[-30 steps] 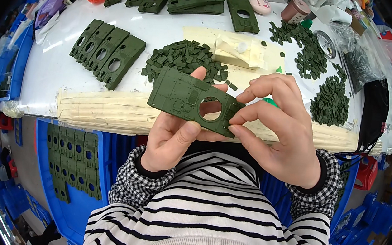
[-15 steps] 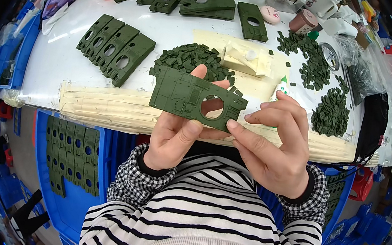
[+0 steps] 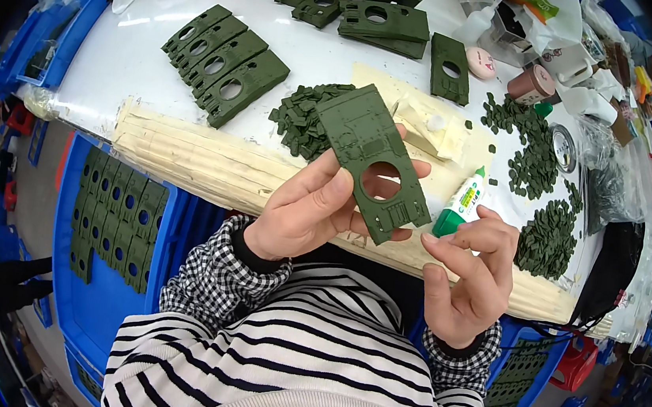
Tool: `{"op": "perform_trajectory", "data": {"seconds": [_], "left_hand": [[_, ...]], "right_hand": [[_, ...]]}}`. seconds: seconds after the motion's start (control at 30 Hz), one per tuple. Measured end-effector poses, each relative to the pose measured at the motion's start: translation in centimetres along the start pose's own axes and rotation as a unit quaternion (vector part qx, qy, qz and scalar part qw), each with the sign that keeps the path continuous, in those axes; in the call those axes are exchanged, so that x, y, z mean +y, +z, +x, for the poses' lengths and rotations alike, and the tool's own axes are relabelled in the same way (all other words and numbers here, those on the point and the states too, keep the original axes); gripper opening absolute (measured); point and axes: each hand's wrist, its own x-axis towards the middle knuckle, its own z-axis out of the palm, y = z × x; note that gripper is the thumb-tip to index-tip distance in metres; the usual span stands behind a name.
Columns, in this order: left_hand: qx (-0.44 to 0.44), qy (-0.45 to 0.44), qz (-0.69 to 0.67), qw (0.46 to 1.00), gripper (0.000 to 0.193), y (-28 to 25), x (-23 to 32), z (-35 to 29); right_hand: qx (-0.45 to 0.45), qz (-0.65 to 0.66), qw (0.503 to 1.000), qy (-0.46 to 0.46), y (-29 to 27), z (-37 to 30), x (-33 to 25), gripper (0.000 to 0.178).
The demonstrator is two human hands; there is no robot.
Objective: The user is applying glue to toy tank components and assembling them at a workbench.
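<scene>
My left hand grips a flat dark green plastic model tank hull with a large round hole, tilted above the table's front edge. Fingers of that hand show behind it and through the hole. My right hand is beside the hull's lower right corner, apart from it, fingers loosely bent and spread with nothing visible between them. Just beyond the right fingers lies a white glue bottle with a green tip and base. Behind the hull is a heap of small green plastic pieces, partly hidden.
Similar hulls lie in a row at the left; others are stacked at the back. More small pieces form heaps at the right, near a tape roll. A yellowish block sits mid-table. A blue crate of hulls stands lower left.
The hull has turned clockwise, its right end now pointing down toward me. My right hand has come away from the hull's corner and moved lower. The view has shifted, showing more of the glue bottle.
</scene>
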Motion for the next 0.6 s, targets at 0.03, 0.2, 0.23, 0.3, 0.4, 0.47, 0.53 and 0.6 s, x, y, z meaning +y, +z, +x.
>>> {"op": "perform_trajectory", "data": {"seconds": [0.03, 0.2, 0.23, 0.3, 0.4, 0.47, 0.53, 0.6], "left_hand": [[-0.006, -0.001, 0.007, 1.0, 0.064, 0.1, 0.0, 0.1], [0.016, -0.043, -0.031, 0.998, 0.06, 0.7, 0.9, -0.1], [0.028, -0.061, -0.053, 0.996, 0.059, 0.8, 1.4, -0.3], [0.088, -0.053, -0.002, 0.995, 0.056, 0.8, 3.0, -1.4], [0.19, -0.034, 0.097, 0.976, 0.052, 0.4, 6.1, -4.6], [0.274, -0.01, 0.209, 0.939, 0.049, -0.4, 8.8, -7.4], [0.335, -0.012, 0.284, 0.898, 0.044, -2.4, 11.7, -9.0], [0.379, -0.03, 0.313, 0.87, 0.04, -5.6, 15.0, -10.4]], "right_hand": [[-0.001, 0.004, 1.0, -0.004, 0.0, 0.0, 0.0, 0.023], [0.012, 0.015, 1.0, -0.01, -0.3, -0.4, 0.4, 0.023], [0.014, 0.016, 1.0, -0.006, -0.6, -0.6, 0.6, 0.023], [0.035, 0.024, 0.999, 0.006, -0.7, -1.0, 1.3, 0.02], [0.048, 0.044, 0.998, 0.009, -0.6, -1.2, 2.1, 0.016], [0.053, 0.061, 0.997, 0.006, -0.5, -1.3, 2.3, 0.014], [0.055, 0.07, 0.996, 0.006, -0.4, -1.2, 2.6, 0.014], [0.048, 0.078, 0.996, 0.002, -0.3, -1.0, 2.5, 0.013]]}}
